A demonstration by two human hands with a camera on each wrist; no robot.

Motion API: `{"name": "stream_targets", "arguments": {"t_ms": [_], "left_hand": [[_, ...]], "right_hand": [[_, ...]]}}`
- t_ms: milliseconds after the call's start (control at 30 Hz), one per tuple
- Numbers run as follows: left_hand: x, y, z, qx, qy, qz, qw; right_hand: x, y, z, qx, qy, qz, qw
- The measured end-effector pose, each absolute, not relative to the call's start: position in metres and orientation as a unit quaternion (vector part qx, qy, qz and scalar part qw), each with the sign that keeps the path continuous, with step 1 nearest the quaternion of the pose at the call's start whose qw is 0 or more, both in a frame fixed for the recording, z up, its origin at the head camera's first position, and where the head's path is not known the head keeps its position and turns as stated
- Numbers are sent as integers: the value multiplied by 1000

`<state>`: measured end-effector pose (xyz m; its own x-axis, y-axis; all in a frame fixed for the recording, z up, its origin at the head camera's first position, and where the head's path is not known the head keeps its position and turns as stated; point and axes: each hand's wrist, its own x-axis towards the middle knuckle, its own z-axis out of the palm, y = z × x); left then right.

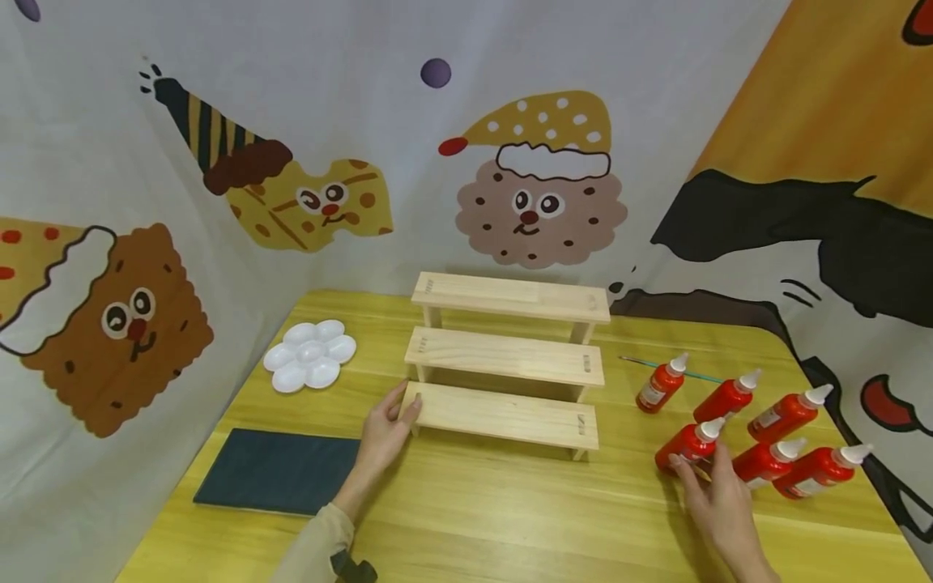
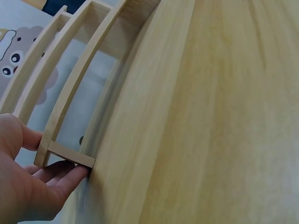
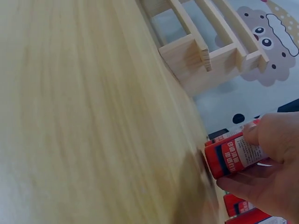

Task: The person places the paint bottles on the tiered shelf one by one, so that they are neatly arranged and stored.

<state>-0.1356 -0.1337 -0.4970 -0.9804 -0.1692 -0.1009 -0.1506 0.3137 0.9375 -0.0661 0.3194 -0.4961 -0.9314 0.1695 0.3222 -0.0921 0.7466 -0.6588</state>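
A pale wooden three-step display stand (image 1: 503, 356) sits at the middle of the table. My left hand (image 1: 389, 429) holds the left end of its lowest step; in the left wrist view, the thumb (image 2: 30, 138) lies at the top board and the fingers at the side leg. To the right, my right hand (image 1: 717, 502) grips a red squeeze bottle (image 1: 685, 445) with a white pointed cap. The right wrist view shows this bottle (image 3: 233, 156) between thumb and fingers, its base close to the tabletop. Whether it touches the table I cannot tell.
Several more red bottles (image 1: 783, 417) stand around the right hand. A thin brush (image 1: 703, 376) lies behind them. On the left are a white flower-shaped palette (image 1: 309, 355) and a dark flat rectangular board (image 1: 280, 470). A printed cloth (image 1: 408, 202) hangs behind the table.
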Motion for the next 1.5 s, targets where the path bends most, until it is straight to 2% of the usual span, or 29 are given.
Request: {"name": "stream_targets", "arguments": {"t_ms": [133,400,667,833,1100,1500], "left_hand": [[-135,-134,-498,100,-805,-585,8],[-136,-134,-502,104,-795,-597,13],[-137,-133,-501,116,-792,-599,19],[-138,-133,-501,120,-794,-596,22],[-138,-133,-501,117,-792,-599,21],[-136,-133,-502,114,-787,-606,12]], "right_hand": [[-65,316,-490,-15,-911,362,195],[-71,301,-466,14,-888,374,267],[-87,279,-428,55,-880,395,258],[-102,263,-413,91,-871,398,272],[-132,237,-392,138,-866,402,264],[-185,176,-354,212,-849,438,207]]}}
